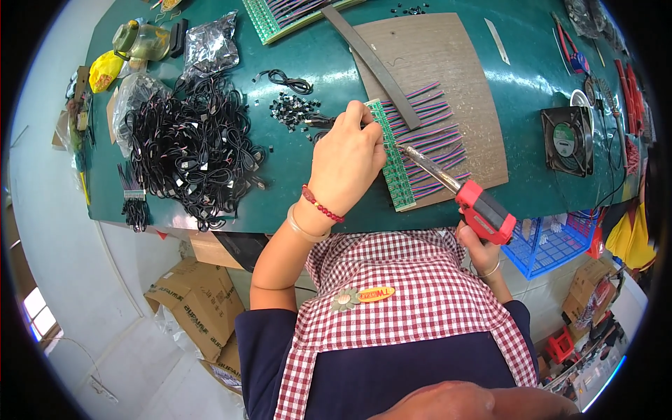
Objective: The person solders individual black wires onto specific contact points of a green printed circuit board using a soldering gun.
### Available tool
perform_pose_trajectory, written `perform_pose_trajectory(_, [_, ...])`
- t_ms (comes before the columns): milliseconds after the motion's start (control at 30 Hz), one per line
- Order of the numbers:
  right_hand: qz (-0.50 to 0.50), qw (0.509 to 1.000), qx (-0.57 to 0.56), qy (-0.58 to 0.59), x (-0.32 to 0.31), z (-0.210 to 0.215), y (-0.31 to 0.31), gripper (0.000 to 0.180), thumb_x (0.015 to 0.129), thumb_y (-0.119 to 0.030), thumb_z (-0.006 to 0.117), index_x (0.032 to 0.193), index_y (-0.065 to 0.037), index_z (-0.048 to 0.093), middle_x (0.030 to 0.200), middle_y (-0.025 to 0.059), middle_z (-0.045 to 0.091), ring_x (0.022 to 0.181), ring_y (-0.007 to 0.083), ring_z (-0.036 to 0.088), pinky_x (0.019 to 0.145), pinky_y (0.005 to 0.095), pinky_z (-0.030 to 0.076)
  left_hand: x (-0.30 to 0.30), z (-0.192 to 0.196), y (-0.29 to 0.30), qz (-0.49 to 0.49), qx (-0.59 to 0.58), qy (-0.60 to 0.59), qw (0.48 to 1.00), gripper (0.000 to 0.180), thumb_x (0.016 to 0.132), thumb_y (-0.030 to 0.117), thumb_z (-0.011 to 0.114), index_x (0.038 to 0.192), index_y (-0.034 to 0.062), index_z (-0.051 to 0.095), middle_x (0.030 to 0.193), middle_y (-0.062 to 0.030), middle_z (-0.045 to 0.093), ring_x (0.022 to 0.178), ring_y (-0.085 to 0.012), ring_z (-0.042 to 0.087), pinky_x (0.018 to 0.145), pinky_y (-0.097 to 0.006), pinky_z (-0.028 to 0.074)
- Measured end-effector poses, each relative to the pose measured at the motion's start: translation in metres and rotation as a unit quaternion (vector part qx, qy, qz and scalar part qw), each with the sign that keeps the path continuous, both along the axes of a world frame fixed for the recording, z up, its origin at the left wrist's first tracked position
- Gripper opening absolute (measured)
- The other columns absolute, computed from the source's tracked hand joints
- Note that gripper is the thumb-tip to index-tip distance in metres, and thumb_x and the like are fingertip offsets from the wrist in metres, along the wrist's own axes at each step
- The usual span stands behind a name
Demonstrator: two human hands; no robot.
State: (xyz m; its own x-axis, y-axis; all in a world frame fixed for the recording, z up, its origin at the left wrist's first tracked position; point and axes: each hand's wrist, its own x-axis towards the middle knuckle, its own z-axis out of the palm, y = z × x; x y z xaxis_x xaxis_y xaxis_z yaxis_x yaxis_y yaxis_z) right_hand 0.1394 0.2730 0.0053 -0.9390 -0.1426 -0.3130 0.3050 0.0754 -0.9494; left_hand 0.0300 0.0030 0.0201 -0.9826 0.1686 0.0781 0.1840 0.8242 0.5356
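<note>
My left hand [352, 148] is closed in a pinch at the left edge of a green circuit board strip [399, 183]. What its fingertips hold is mostly hidden; a black cable end [320, 121] shows beside the knuckles. Wrapped round the red and black handle of a soldering iron [486, 213] is my right hand [479, 250]. The iron's metal barrel slants up and left, its tip at or just over the strip near my left fingers; contact is unclear. Rows of thin pink, blue and black wires [441, 133] fan out rightward from the strip. A grey flat bar [381, 66] lies across some of them.
A brown work board [476, 91] lies under the wires on the green table [308, 203]. Leftward are a heap of black cables [192, 143] and small black parts [290, 110]. More wired strips [280, 21] lie at the back. A square fan [565, 142] stands right.
</note>
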Motion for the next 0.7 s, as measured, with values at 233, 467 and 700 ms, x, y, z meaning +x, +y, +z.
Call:
perform_pose_trajectory(233, [0.01, 0.999, -0.011, -0.033, 0.007, -0.008, 0.004, 0.011, 0.084, -0.004, 0.064, 0.094, -0.001, 0.061, 0.081, 0.0003, 0.059, 0.071, 0.0088, 0.054, 0.064, 0.0258, 0.044, 0.001, 0.0, 0.001, -0.004, -0.014, 0.006, 1.0, 0.005, 0.072, 0.005, 0.064, 0.074, 0.003, 0.059, 0.095, -0.0067, 0.053, 0.079, -0.0242, 0.06, 0.061, -0.035, 0.052])
perform_pose_trajectory(467, [0.022, 0.999, 0.04, -0.008, 0.008, -0.008, 0.002, 0.012, 0.083, -0.002, 0.064, 0.095, -0.001, 0.062, 0.081, 0.0005, 0.06, 0.071, 0.0089, 0.055, 0.064, 0.0261, 0.045, 0.003, -0.004, 0.003, -0.006, -0.046, 0.016, 0.999, 0.01, 0.067, 0.004, 0.064, 0.077, 0.003, 0.061, 0.095, -0.0087, 0.05, 0.086, -0.023, 0.056, 0.063, -0.033, 0.054])
perform_pose_trajectory(700, [0.002, 1.0, -0.001, 0.015, 0.003, -0.004, 0.003, 0.01, 0.083, -0.001, 0.063, 0.093, 0.0, 0.061, 0.079, 0.0006, 0.058, 0.068, 0.0088, 0.053, 0.061, 0.0259, 0.043, 0.004, -0.006, 0.005, 0.001, -0.045, 0.044, 0.998, 0.007, 0.07, 0.004, 0.063, 0.075, 0.0038, 0.058, 0.095, -0.0065, 0.051, 0.08, -0.0219, 0.059, 0.058, -0.033, 0.053])
